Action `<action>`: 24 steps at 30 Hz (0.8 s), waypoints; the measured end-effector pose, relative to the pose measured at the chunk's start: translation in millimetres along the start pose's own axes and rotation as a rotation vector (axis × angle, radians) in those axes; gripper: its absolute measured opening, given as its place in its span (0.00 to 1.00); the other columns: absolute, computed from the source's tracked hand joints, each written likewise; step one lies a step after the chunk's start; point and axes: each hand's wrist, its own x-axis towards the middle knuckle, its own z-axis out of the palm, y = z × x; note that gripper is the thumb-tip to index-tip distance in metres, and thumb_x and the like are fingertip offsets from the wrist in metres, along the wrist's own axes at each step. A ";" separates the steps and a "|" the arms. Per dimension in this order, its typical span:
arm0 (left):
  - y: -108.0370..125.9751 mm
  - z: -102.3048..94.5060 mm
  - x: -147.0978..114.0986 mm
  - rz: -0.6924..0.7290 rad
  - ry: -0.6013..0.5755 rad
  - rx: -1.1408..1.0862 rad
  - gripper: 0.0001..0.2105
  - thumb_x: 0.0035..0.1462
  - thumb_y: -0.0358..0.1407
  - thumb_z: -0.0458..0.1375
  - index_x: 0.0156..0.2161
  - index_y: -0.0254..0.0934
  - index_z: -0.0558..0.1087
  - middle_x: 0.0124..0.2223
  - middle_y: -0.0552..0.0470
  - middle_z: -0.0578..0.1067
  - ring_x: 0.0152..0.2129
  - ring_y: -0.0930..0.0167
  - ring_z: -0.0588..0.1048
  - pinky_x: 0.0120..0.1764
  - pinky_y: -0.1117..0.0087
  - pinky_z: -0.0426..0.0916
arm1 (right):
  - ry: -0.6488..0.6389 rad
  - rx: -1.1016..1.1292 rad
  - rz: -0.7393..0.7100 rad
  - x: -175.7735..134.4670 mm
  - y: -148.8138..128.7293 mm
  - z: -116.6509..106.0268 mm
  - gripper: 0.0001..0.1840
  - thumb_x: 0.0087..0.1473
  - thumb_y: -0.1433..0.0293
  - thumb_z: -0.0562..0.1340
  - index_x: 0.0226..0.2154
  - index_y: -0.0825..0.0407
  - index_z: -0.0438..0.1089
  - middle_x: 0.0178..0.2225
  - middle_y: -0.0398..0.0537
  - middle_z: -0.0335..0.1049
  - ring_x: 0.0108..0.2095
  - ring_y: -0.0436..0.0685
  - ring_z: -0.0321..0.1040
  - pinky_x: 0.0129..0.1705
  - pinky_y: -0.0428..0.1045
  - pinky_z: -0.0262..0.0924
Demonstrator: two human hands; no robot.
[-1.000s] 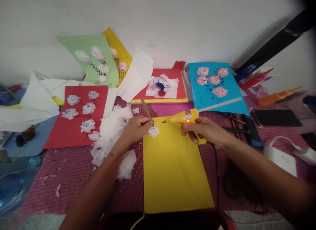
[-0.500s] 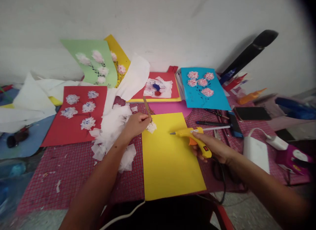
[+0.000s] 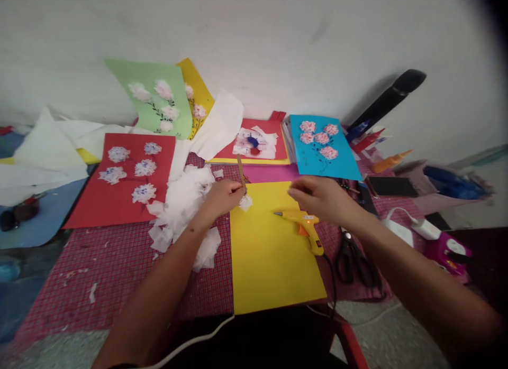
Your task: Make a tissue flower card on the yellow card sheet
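Basically, left hand [image 3: 224,198] pinches brown stick [image 3: 240,168] in its fingers, likely to keep them off white paper tuft [image 3: 245,202] at the stick's low end; contact there unclear. Glue gun [image 3: 307,223] lies on its side on yellow sheet [image 3: 273,268], presumably to spare right hand [image 3: 323,197] its weight. Tuft sits just below the left fingers, at the sheet's upper left corner; gun is near the curled right fingers, apart. Can't tell if those grip anything.

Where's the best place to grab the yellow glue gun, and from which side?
Probably by its handle, with the right hand coming from the right: the glue gun lies on its side on the yellow sheet, nozzle pointing left, handle slanting rightward toward the person.
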 end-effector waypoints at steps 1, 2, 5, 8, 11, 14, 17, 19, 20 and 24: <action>0.5 -0.1 0.2 0.006 -0.005 0.003 0.18 0.63 0.40 0.52 0.22 0.38 0.60 0.23 0.55 0.63 0.23 0.71 0.66 0.30 0.68 0.53 | 0.018 0.052 -0.028 17.8 -11.5 6.8 0.14 0.61 0.58 0.60 0.39 0.50 0.75 0.36 0.50 0.75 0.33 0.56 0.69 0.33 0.49 0.57; 1.0 -0.2 0.4 0.014 -0.008 0.003 0.17 0.63 0.40 0.51 0.22 0.37 0.61 0.23 0.55 0.64 0.24 0.71 0.66 0.30 0.68 0.53 | 0.035 0.100 -0.049 35.7 -21.6 15.4 0.15 0.59 0.59 0.63 0.44 0.51 0.74 0.37 0.51 0.75 0.34 0.56 0.69 0.34 0.49 0.57; 2.4 -0.7 1.1 0.037 -0.003 0.003 0.17 0.62 0.38 0.51 0.22 0.37 0.60 0.23 0.55 0.64 0.23 0.71 0.66 0.30 0.67 0.52 | 0.016 0.253 -0.157 80.8 -42.0 44.4 0.20 0.55 0.60 0.67 0.48 0.52 0.72 0.36 0.49 0.74 0.32 0.55 0.67 0.33 0.49 0.57; 1.5 -1.0 1.3 0.047 0.001 0.012 0.17 0.62 0.37 0.51 0.21 0.37 0.61 0.22 0.54 0.65 0.23 0.71 0.66 0.29 0.67 0.53 | 0.027 0.316 -0.238 101.7 -49.3 63.6 0.11 0.58 0.62 0.62 0.29 0.51 0.69 0.27 0.43 0.67 0.29 0.52 0.62 0.32 0.48 0.54; -0.8 -1.3 0.7 0.042 -0.006 0.003 0.14 0.62 0.35 0.51 0.25 0.37 0.70 0.25 0.53 0.72 0.25 0.70 0.69 0.30 0.68 0.55 | 0.005 0.368 -0.189 100.9 -48.9 66.7 0.16 0.60 0.64 0.60 0.22 0.51 0.64 0.23 0.41 0.65 0.27 0.51 0.60 0.30 0.48 0.53; -1.3 -2.0 -0.4 0.005 0.000 -0.019 0.12 0.61 0.34 0.53 0.34 0.37 0.79 0.34 0.50 0.80 0.30 0.68 0.75 0.33 0.68 0.61 | -0.043 0.445 -0.122 92.4 -47.0 61.4 0.12 0.59 0.65 0.61 0.25 0.51 0.65 0.25 0.43 0.70 0.27 0.51 0.64 0.30 0.47 0.56; 0.7 -3.1 -1.2 -0.015 -0.002 0.014 0.11 0.60 0.34 0.55 0.38 0.37 0.81 0.38 0.48 0.82 0.33 0.65 0.77 0.35 0.67 0.64 | -0.062 0.502 -0.101 86.7 -45.1 58.4 0.09 0.57 0.67 0.61 0.27 0.50 0.66 0.26 0.45 0.73 0.27 0.51 0.67 0.30 0.47 0.59; 1.9 -3.5 -1.3 -0.010 -0.008 0.038 0.11 0.60 0.34 0.56 0.38 0.37 0.82 0.38 0.47 0.82 0.34 0.65 0.77 0.36 0.67 0.64 | -0.052 0.506 -0.111 85.9 -43.5 59.4 0.07 0.57 0.68 0.61 0.28 0.50 0.66 0.27 0.45 0.73 0.27 0.52 0.67 0.30 0.48 0.60; 2.1 -3.5 -1.2 -0.007 -0.010 0.044 0.11 0.60 0.34 0.56 0.38 0.37 0.82 0.39 0.47 0.82 0.34 0.65 0.77 0.35 0.67 0.64 | -0.046 0.496 -0.119 86.1 -42.7 60.4 0.07 0.57 0.68 0.61 0.28 0.50 0.65 0.27 0.45 0.74 0.27 0.52 0.67 0.30 0.48 0.61; 0.0 -2.1 -1.0 0.004 -0.007 0.040 0.12 0.61 0.34 0.55 0.39 0.37 0.82 0.40 0.47 0.83 0.33 0.65 0.77 0.35 0.67 0.65 | -0.033 0.421 -0.133 88.6 -40.5 63.1 0.04 0.54 0.71 0.59 0.28 0.50 0.65 0.28 0.46 0.74 0.29 0.53 0.68 0.31 0.49 0.61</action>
